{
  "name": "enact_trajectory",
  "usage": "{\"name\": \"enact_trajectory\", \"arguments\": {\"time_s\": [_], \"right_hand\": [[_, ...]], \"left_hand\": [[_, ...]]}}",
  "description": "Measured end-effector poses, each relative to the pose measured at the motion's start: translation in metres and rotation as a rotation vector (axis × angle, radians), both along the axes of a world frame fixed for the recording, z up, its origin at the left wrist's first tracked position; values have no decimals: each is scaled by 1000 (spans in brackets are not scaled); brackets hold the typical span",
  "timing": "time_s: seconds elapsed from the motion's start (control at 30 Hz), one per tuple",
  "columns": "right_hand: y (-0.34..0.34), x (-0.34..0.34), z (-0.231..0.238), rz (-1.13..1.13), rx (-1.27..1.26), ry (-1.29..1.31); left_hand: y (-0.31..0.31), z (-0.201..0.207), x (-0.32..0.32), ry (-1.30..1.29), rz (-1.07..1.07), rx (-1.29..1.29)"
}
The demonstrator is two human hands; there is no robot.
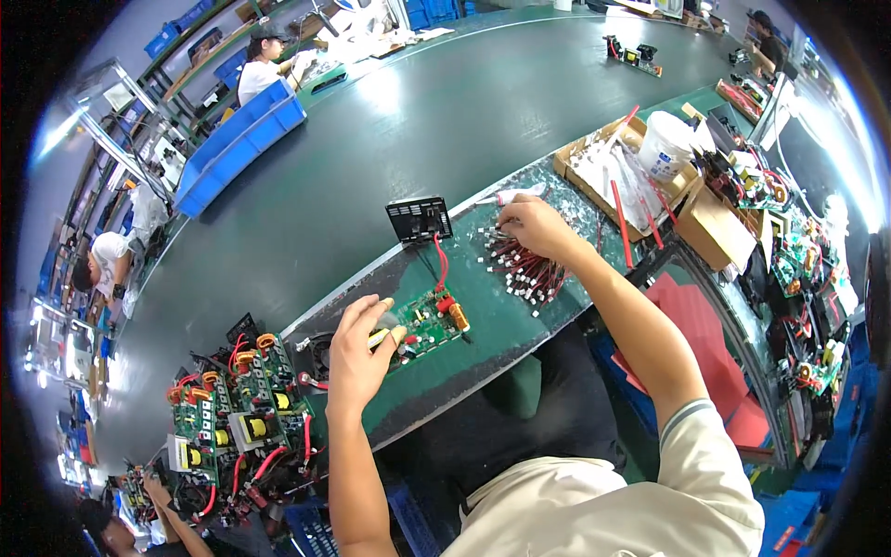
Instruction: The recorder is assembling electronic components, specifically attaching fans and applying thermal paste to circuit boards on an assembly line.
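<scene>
My left hand (357, 353) grips the left end of a green circuit board (429, 327), its fingers curved around a part with yellow on it. Red and orange parts stand at the board's right end. A red cable (441, 263) runs up from there to a black slotted panel (418, 219), which stands tilted at the bench's far edge. My right hand (541, 227) reaches over a pile of short red and black wire leads (529, 271) with white plugs. Its fingertips are pinched together at the pile's far side; what they hold is too small to make out.
Finished-looking boards (243, 408) crowd the left side. At right are a cardboard tray (594, 172) with red tubes, a white tub (665, 144) and a cardboard box (713, 230). A blue bin (239, 148) stands across the dark belt (353, 158). Other people work around it.
</scene>
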State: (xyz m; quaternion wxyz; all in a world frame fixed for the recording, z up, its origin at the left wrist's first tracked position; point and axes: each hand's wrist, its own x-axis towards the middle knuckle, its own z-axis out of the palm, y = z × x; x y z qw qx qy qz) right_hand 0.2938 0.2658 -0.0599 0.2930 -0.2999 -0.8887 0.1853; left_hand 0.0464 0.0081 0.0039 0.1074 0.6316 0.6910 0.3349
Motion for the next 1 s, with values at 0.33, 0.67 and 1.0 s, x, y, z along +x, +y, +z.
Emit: {"name": "enact_trajectory", "arguments": {"time_s": [0.33,0.67,1.0], "right_hand": [[-20,4,28,-5,127,185],[-78,13,22,-306,-280,287],[-94,-54,15,111,-1318,1128]], "left_hand": [[123,-16,52,-645,-79,49],[163,-4,71,-764,-21,-9],[108,-5,29,-1334,-23,-75]]}}
